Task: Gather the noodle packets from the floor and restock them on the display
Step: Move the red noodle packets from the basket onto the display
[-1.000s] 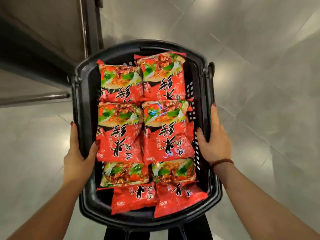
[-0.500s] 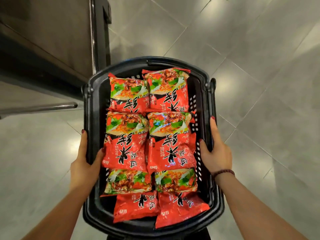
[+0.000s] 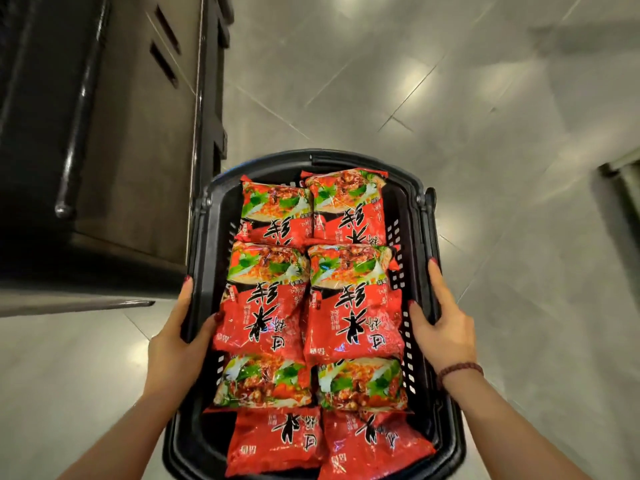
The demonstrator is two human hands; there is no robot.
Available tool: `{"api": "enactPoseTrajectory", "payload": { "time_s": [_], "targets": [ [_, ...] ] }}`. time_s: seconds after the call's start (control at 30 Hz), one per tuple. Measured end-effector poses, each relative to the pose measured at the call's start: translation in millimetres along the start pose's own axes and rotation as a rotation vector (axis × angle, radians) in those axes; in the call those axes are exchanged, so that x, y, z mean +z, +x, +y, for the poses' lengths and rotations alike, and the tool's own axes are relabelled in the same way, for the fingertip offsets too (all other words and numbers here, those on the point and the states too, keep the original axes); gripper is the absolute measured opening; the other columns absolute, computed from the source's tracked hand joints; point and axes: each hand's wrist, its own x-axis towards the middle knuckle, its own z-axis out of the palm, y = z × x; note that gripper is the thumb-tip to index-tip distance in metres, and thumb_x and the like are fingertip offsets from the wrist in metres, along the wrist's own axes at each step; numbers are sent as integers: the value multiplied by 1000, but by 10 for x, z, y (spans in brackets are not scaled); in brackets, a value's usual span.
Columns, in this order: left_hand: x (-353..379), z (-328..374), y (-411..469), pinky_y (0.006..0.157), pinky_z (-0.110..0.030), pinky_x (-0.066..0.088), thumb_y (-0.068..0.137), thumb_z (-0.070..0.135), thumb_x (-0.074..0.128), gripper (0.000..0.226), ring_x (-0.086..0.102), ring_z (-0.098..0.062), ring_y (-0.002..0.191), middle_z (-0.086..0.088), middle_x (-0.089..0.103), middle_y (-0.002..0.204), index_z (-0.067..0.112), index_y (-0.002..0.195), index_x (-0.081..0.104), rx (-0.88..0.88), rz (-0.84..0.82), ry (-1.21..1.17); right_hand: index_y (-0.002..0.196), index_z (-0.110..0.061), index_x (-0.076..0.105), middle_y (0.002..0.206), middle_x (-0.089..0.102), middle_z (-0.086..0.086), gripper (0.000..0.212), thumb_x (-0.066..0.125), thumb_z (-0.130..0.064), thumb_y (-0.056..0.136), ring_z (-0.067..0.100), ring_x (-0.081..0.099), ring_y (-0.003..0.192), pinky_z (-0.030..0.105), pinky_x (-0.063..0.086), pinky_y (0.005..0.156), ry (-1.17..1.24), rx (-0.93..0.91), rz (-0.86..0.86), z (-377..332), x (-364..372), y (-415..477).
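Observation:
A black plastic shopping basket (image 3: 204, 237) is held out in front of me above the tiled floor. Several red noodle packets (image 3: 349, 317) lie inside it in two columns, overlapping like shingles. My left hand (image 3: 176, 344) grips the basket's left rim, thumb inside against a packet. On the right rim, my right hand (image 3: 441, 327) holds the wall and the folded-down handle; a beaded bracelet sits on that wrist.
A dark display unit (image 3: 114, 140) with a metal rail (image 3: 74, 133) stands to the left, its corner close to the basket's left edge. Grey glossy floor tiles (image 3: 485, 133) spread ahead and to the right. A pale object edge (image 3: 620, 174) shows at far right.
The basket, still held in both hands, has sunk lower in view while the view tilted up and forward; more of the dark display unit and floor ahead is showing.

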Motion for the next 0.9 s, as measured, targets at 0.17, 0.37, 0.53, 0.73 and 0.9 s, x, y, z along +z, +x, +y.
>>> {"api": "enactPoseTrajectory", "payload": {
  "time_s": [0.17, 0.37, 0.53, 0.73, 0.9],
  "targets": [
    [-97, 713, 630, 101, -29, 42, 88, 28, 70, 73, 56, -12, 115, 0, 58, 136, 57, 141, 30, 73, 40, -80, 135, -66, 19, 40, 47, -1, 80, 64, -19, 88, 10, 35, 30, 30, 45, 42, -4, -26, 28, -619, -308, 766],
    [-191, 1399, 1850, 81, 4, 34, 87, 24, 71, 70, 58, -5, 96, 7, 59, 127, 54, 138, 33, 178, 55, -39, 133, -66, 18, 73, 69, 3, 78, 63, -20, 89, 10, 37, 34, 27, 48, 43, 78, -3, 49, -1282, -142, 1725],
    [-194, 1917, 2788, 88, -5, 37, 90, 24, 67, 65, 55, 7, 86, 9, 59, 115, 54, 137, 35, 168, 64, -30, 142, -49, 29, 100, 71, 10, 72, 65, -15, 89, 29, 65, 63, 33, 54, 68, 149, 2, 85, -1788, 138, 2578],
    [-147, 2425, 3861, 94, -22, 39, 95, 30, 60, 58, 57, -9, 96, 5, 58, 109, 59, 136, 32, 137, 54, 47, 145, -40, 35, 98, 59, -14, 72, 65, -8, 88, 15, 58, 94, 34, 45, 93, 274, 40, 67, -2104, 553, 3625],
    [-127, 2665, 4661, 72, -30, 43, 98, 38, 51, 56, 59, -15, 72, -3, 61, 79, 64, 138, 22, 80, 88, 182, 145, -39, 36, 105, 51, -27, 70, 64, -8, 89, 11, 57, 101, 28, 41, 96, 329, 47, 30, -2390, 939, 4437]
  ]
}}
